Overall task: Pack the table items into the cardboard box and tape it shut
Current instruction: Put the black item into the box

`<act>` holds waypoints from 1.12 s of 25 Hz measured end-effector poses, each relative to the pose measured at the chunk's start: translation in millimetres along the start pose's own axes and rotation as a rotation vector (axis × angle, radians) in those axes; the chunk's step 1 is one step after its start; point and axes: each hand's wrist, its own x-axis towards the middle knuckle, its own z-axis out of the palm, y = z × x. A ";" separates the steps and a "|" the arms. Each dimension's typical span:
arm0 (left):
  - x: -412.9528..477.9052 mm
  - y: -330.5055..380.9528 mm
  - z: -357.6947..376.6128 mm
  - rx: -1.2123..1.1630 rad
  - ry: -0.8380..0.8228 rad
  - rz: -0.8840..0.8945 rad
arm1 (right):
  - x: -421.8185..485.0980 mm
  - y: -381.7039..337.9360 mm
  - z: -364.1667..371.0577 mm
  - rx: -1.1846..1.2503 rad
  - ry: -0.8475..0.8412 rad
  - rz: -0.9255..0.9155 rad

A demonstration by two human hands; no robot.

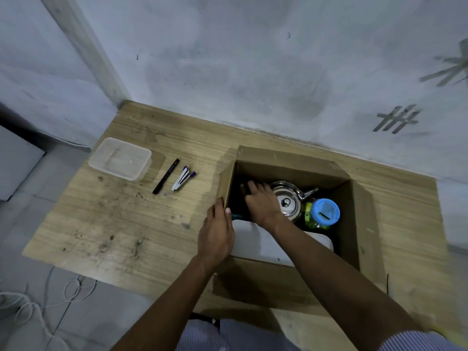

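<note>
A stained grey wall (253,59) backs a scuffed wood-grain tabletop (114,224). On its right half stands the open cardboard box (364,216), which holds a white tub (255,241), a steel kettle (287,202) and a blue-lidded jar (325,212). A clear plastic container (120,158) sits at the far left. The left hand (217,231) has its grip clasped over the box's left wall. The right hand (262,201) is down inside, grip released, fingers spread on something dark I cannot identify. Between container and box lie a black marker (166,176) and a stapler (182,179), long axes slanting near-left to far-right. All three lie left of the box, so the left hand is nearer.
</note>
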 end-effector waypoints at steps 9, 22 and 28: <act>5.8 -0.7 -7.6 -0.019 -0.012 0.028 | -0.6 -7.2 -0.1 0.002 -0.014 0.034; 15.0 -11.3 -9.5 -0.048 -0.020 0.091 | -11.7 -16.2 -15.8 0.008 -0.086 0.060; 16.0 -12.5 -12.3 -0.044 -0.020 0.096 | -11.1 -17.0 -32.6 0.019 -0.118 0.019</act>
